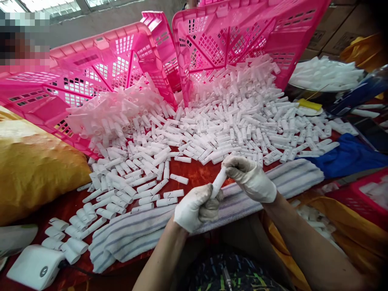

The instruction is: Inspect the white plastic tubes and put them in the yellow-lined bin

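Both my hands wear white work gloves, stained at the fingers. My left hand (198,208) is closed around the lower end of a white plastic tube (218,184), held tilted above the towel's edge. At the tube's upper end, the fingers of my right hand (250,176) pinch it; whether they hold some small part there is hidden. Beneath my hands lies a white towel with grey-blue stripes (130,234), along the table's front edge. Just beyond is a wide heap of similar short white tubes (212,129), many with dark marks.
Two pink crates (121,52) lie tipped, tubes spilling onto the red table (200,171). A yellow sack (39,169) stands left, near a white box with a cable (36,266). At right are a blue cloth (348,155), a yellow block (309,105) and a heaped bowl (327,74).
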`<state>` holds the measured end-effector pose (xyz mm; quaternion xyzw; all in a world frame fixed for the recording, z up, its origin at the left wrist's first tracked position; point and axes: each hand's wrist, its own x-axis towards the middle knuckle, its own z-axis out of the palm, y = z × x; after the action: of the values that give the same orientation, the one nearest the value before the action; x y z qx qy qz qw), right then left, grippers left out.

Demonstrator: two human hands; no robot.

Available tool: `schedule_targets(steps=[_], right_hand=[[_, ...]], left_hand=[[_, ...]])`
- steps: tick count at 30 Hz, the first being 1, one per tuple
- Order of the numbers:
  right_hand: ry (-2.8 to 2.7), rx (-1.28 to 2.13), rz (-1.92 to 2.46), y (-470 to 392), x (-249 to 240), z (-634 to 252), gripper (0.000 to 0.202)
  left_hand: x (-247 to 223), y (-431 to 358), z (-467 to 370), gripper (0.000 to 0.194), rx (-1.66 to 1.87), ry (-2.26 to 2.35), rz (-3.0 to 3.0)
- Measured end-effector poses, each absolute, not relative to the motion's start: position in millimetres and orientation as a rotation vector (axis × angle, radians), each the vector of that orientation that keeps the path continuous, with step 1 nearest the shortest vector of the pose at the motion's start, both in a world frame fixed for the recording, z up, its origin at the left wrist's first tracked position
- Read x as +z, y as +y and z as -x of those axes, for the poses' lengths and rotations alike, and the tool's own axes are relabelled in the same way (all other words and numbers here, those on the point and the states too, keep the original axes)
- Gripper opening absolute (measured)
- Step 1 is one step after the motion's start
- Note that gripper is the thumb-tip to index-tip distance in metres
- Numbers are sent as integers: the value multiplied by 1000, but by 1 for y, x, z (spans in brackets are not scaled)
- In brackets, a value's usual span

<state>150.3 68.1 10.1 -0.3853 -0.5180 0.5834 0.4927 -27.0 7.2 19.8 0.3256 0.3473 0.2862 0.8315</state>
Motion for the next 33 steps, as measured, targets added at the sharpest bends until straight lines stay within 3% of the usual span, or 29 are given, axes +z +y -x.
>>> schedule_targets(steps=[3, 9, 12, 17, 22, 24, 28, 33], right_hand=[[-1297, 1432, 900, 69, 10, -154, 19], [-1192, 1401, 982, 67, 21, -142, 27], [-1138, 1403, 1079, 64, 33, -140, 31], [-1187, 1367, 1008, 65, 41, -149, 28], [-1116, 1398, 1132, 70, 32, -148, 38], [-1097, 1401, 1150, 69, 32, -145, 40], [-1112, 1450, 1129, 67, 39, -142, 42], [-1049, 1471, 1160, 64, 42, -138, 45]], left_hand=[[20, 6, 25, 51, 604, 784, -735], [5, -2, 1, 31, 1204, 1675, -1347], [12, 0, 4, 33, 1137, 1509, -1206], [34, 7, 21, 57, 606, 805, -743], [27, 7, 13, 43, 1030, 1385, -1127], [23, 7, 11, 39, 1010, 1392, -1163], [19, 6, 14, 52, 739, 1055, -1005], [12, 5, 6, 32, 1108, 1636, -1399]])
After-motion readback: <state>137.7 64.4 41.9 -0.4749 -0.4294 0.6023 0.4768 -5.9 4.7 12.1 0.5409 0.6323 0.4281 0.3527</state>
